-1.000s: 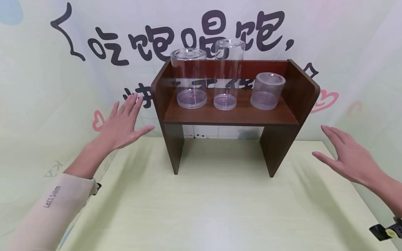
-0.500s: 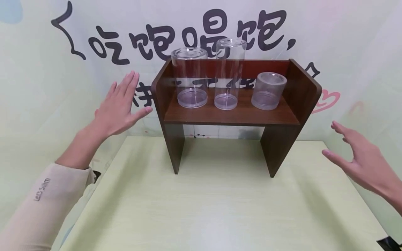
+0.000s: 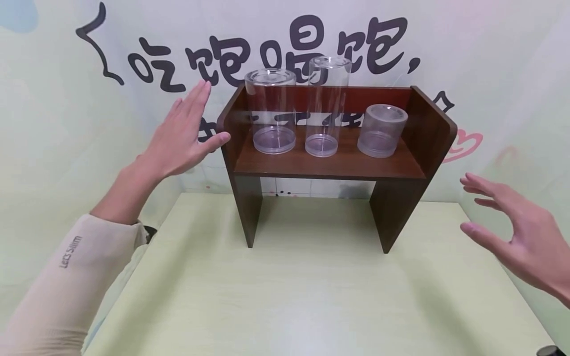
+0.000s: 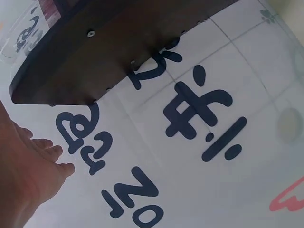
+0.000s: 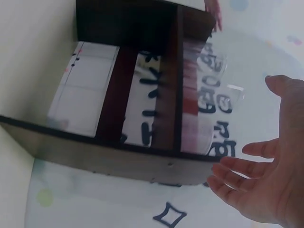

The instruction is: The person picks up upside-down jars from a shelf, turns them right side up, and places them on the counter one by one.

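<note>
On the upper board of a dark brown wooden shelf (image 3: 329, 169) stand three clear cylindrical containers: a wide tall one (image 3: 272, 113) on the left, a narrow taller one (image 3: 327, 106) in the middle and a short one (image 3: 383, 131) on the right. All are upright and apart. My left hand (image 3: 180, 136), fingers straight, hovers beside the shelf's left panel; its thumb overlaps the panel's edge in the head view. In the left wrist view a gap shows between hand and panel (image 4: 80, 57). My right hand (image 3: 523, 230) hangs right of the shelf, fingers slightly bent, holding nothing.
The shelf stands at the back of a pale table (image 3: 294, 296), with an opening between its side panels under the board. Close behind hangs a white cloth backdrop (image 3: 147, 29) with black writing, which also runs along both sides.
My left hand has risen and come closer to the shelf's left panel. The right hand has shifted slightly right, its fingers a little more bent. Shelf and containers stay put.
</note>
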The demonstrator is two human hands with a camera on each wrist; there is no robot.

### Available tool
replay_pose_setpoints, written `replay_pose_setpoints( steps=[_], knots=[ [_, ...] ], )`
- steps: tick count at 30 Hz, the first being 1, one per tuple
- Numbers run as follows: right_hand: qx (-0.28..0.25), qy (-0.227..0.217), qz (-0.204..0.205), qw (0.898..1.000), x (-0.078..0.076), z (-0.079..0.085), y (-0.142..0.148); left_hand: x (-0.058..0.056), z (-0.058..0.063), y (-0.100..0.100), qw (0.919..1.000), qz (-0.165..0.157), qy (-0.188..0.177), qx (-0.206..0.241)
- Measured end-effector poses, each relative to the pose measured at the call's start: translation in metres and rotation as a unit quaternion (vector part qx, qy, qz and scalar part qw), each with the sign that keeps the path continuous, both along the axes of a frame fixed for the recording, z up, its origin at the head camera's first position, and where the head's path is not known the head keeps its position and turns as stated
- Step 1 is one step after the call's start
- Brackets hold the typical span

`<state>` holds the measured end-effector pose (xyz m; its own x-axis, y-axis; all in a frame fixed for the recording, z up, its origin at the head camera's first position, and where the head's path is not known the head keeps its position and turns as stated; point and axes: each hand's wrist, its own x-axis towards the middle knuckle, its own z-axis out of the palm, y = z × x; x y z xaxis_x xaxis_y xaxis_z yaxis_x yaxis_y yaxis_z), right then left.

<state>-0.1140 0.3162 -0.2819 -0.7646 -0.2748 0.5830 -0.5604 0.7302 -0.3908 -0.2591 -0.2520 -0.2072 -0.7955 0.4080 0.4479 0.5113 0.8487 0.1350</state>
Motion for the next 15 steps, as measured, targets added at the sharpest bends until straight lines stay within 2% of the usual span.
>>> replay_pose_setpoints(
  steps=[4,8,15],
  knots=[
    [-0.013,0.013,0.033,0.999,0.007,0.009,-0.016,-0.002,0.005,0.011,0.9999,-0.009,-0.006,-0.003],
    [-0.024,0.026,0.053,0.998,0.006,0.014,-0.03,-0.003,0.008,0.019,0.9998,-0.011,-0.012,-0.007],
    [0.009,0.006,0.02,1.0,-0.007,0.017,-0.057,-0.004,0.009,0.028,0.9996,-0.013,-0.026,-0.001]
  ],
)
